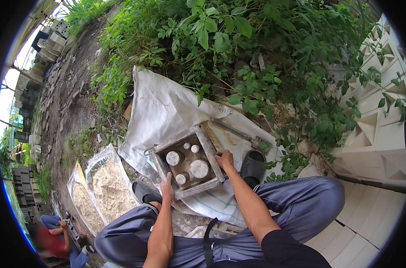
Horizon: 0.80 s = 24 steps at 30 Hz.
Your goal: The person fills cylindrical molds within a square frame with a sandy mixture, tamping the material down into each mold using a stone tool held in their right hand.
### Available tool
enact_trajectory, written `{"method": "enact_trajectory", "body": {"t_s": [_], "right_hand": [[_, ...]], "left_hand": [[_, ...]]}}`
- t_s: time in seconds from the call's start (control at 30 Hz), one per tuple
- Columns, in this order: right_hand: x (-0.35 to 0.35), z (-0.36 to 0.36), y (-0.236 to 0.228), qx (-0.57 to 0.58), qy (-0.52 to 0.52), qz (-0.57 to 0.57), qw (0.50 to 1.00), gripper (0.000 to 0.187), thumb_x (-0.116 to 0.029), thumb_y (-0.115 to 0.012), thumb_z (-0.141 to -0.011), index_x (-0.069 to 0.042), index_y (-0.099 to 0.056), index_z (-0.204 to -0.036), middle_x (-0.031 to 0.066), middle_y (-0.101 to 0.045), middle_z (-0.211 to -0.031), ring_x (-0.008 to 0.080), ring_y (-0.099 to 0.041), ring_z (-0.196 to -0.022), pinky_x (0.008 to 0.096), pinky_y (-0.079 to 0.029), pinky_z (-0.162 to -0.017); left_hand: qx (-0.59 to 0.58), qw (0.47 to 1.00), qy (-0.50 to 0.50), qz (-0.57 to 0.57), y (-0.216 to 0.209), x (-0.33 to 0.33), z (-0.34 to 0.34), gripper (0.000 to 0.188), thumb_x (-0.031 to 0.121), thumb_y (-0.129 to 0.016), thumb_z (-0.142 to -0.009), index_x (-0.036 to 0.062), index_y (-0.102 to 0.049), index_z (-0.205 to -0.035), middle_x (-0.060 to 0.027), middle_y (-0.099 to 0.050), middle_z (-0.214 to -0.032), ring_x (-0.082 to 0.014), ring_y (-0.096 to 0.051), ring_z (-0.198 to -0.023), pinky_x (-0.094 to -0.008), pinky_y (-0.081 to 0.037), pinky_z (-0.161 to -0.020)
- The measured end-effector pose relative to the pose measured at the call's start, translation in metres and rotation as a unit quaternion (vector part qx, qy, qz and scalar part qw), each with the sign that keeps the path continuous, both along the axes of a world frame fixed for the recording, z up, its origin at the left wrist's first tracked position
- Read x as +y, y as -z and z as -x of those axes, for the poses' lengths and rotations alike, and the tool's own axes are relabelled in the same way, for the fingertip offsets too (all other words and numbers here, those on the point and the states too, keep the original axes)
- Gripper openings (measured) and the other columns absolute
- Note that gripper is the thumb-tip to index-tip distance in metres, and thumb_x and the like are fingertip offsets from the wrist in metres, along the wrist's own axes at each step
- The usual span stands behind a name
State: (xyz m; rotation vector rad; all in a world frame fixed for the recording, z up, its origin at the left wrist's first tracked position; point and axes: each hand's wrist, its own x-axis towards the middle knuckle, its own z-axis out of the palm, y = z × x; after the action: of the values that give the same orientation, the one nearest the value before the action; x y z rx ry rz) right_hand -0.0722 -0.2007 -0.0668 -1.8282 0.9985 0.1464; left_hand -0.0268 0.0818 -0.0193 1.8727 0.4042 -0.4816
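A square, box-like block mould [185, 192] with cement-stained walls lies tilted in front of me. Several round grey plugs [199, 168] of differing widths stand up inside it. My left hand [167, 191] grips the mould's lower left wall, its index finger stretched along the side. On the opposite wall my right hand [225, 160] is closed over the edge, fingers bent. A small metal loop [147, 152] sticks out at the mould's left side. Under the mould spreads a white woven sack [158, 102], creased and dusty.
A long-handled tool [238, 131] rests on the sack beyond the mould. Open bags of pale powder [108, 190] stand at left. Dense green plants [256, 53] grow behind, and white patterned blocks [368, 138] are stacked at right. Another person [55, 241] sits at far lower left.
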Motion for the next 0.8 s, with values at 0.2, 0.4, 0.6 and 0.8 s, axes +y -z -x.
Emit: {"method": "enact_trajectory", "body": {"t_s": [0.2,0.4,0.6,0.8], "right_hand": [[0.008,0.001,0.015,-0.046,0.061,0.021,0.997,0.022,-0.016,-0.073,-0.071,-0.001,-0.071,-0.087,0.0202,-0.068,-0.083,0.0326,-0.067,-0.08,0.0377,-0.051,-0.072],[0.017,-0.009,0.013,-0.035,0.076,0.004,0.996,0.02,-0.006,-0.066,-0.073,0.004,-0.07,-0.09,0.0275,-0.065,-0.089,0.0395,-0.065,-0.088,0.0419,-0.051,-0.078],[0.014,-0.006,0.021,-0.046,0.064,0.017,0.997,0.021,-0.004,-0.066,-0.071,0.006,-0.069,-0.089,0.029,-0.065,-0.086,0.0417,-0.065,-0.086,0.0432,-0.052,-0.075],[0.018,-0.011,0.013,-0.046,0.068,0.016,0.996,0.017,-0.003,-0.065,-0.069,0.01,-0.066,-0.081,0.0305,-0.064,-0.083,0.0427,-0.065,-0.083,0.0431,-0.052,-0.073]], "left_hand": [[0.05,0.998,-0.032,0.009,-0.002,-0.008,-0.001,0.07,0.051,-0.061,-0.086,-0.0113,-0.053,-0.118,-0.0149,-0.06,-0.109,-0.0211,-0.056,-0.092,-0.0332,-0.044,-0.086],[0.063,0.992,-0.039,0.1,0.02,0.011,-0.007,0.07,0.05,-0.06,-0.086,-0.0064,-0.049,-0.127,-0.0143,-0.056,-0.118,-0.0222,-0.057,-0.098,-0.033,-0.045,-0.089],[0.1,0.989,-0.039,0.102,-0.001,-0.007,-0.007,0.073,0.051,-0.059,-0.086,-0.0053,-0.045,-0.131,-0.0148,-0.053,-0.123,-0.0237,-0.056,-0.104,-0.035,-0.044,-0.092],[0.093,0.991,-0.026,0.088,0.011,0.01,-0.006,0.081,0.055,-0.059,-0.085,-0.0062,-0.041,-0.134,-0.0156,-0.051,-0.127,-0.0244,-0.053,-0.11,-0.0358,-0.041,-0.096]]}}
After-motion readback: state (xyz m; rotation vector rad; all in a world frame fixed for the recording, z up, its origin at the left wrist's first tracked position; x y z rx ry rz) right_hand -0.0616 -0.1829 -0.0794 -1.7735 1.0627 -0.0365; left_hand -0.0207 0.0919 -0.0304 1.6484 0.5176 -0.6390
